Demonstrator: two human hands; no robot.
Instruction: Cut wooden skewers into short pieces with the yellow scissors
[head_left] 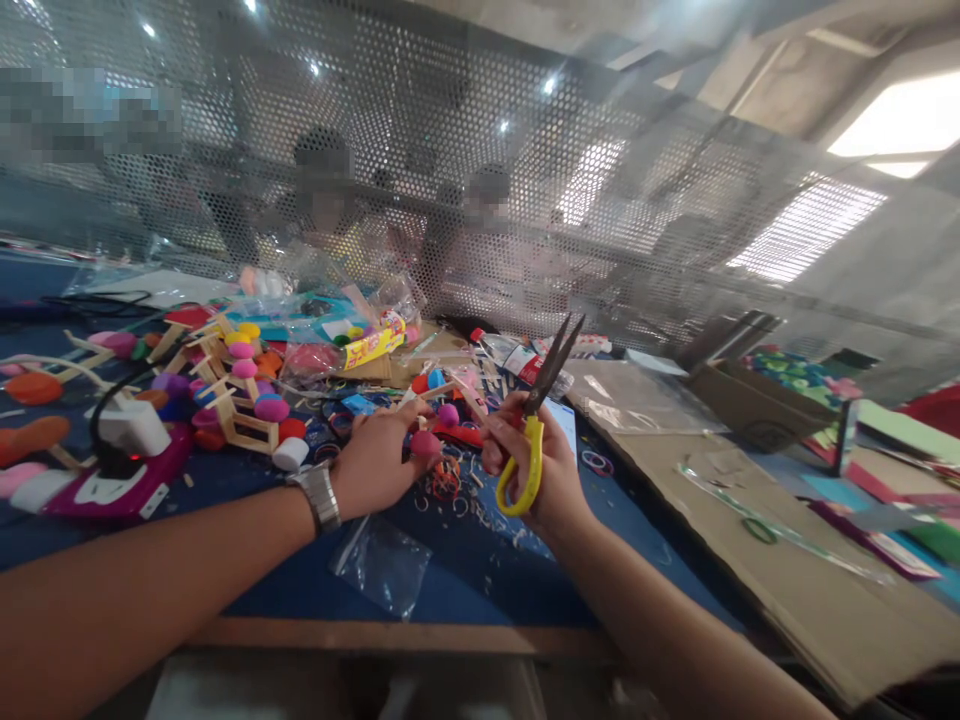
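My right hand [541, 468] is closed round the yellow handles of a pair of scissors [538, 412], whose dark blades point up and stand open. My left hand [375, 455], with a metal watch [321, 495] on the wrist, reaches into a pile of craft bits, its fingers curled at a pink ball [425, 443] and a wooden stick. Loose rubber bands [444, 482] lie on the blue table [465, 570] between the two hands.
Wooden-stick frames with coloured balls [240, 385] stand at the left, beside a purple device with a white plug [120, 460]. A clear bag [384, 562] lies near the front edge. Cardboard sheets [750, 520] and a box [757, 400] lie right. Blurred people sit behind a perforated screen [465, 180].
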